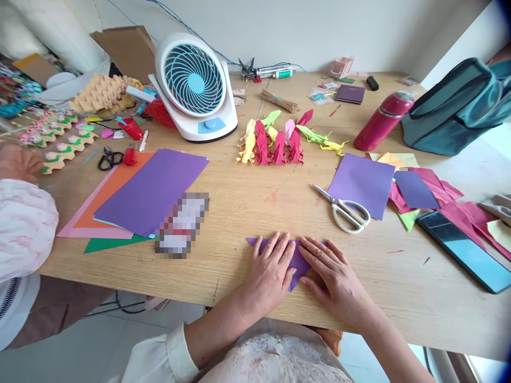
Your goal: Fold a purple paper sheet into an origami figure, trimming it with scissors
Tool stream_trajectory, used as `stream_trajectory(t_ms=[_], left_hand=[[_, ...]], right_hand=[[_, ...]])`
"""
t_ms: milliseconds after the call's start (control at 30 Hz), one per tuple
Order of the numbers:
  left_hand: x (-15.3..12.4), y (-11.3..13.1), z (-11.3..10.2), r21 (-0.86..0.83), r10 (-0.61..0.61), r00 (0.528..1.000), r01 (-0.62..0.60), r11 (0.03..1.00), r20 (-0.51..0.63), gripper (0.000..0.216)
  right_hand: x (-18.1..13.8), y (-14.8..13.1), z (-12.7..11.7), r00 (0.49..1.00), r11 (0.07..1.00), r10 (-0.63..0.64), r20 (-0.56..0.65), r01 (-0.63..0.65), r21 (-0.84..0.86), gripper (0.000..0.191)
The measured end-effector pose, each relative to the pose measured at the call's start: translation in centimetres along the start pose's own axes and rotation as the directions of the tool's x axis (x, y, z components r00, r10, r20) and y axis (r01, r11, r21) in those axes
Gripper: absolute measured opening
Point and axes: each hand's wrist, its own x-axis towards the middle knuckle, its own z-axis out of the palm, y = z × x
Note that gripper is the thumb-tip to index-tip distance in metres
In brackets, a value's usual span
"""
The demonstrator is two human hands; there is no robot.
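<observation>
A purple sheet of origami paper (297, 268), folded into a triangle, lies on the table near its front edge. My left hand (271, 268) presses flat on its left part, fingers stretched out. From the other side my right hand (329, 271) lies over the right part, its fingers also extended. Much of the paper is hidden under both hands. Scissors with white handles (349, 215) rest beyond my right hand, touching a flat purple square sheet (361, 181).
Large coloured sheets (155, 191) and a pixelated rectangle (181, 226) lie left. Folded paper figures (275, 141) stand beyond, near a fan (195, 85). Right are a phone (467, 250), paper scraps (431, 186), a red flask (383, 121) and a teal bag (451, 111). Another person's sleeve (26, 229) shows left.
</observation>
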Motion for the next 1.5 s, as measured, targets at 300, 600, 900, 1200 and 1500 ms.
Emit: stream_trajectory(t_ms=[300,600,900,1200,1500], left_hand=[[0.0,-0.2,-0.2,-0.027,0.007,1.0,-0.006,1.0,0.019,0.053],[0.1,-0.1,-0.6,-0.033,0.008,1.0,-0.008,0.999,0.019,0.052],[0.0,0.0,-0.5,-0.041,-0.02,1.0,0.021,0.999,0.011,0.05],[-0.5,0.2,-0.5,-0.01,-0.052,0.999,0.052,0.999,-0.002,0.054],[-0.3,0.2,-0.6,-0.014,-0.054,0.998,0.054,0.998,0.014,0.055]], right_hand=[[0.1,-0.1,-0.1,1.0,1.0,0.008,0.019,-0.008,0.003,0.067],[-0.1,0.1,0.2,1.0,1.0,-0.013,-0.02,0.013,0.01,0.065],[-0.3,0.5,0.8,0.998,0.999,-0.045,-0.048,0.044,-0.032,0.068],[-0.3,0.4,1.0,0.996,0.997,-0.059,-0.073,0.055,-0.046,0.07],[-0.2,0.3,0.8,0.997,0.997,-0.059,-0.052,0.056,-0.059,0.069]])
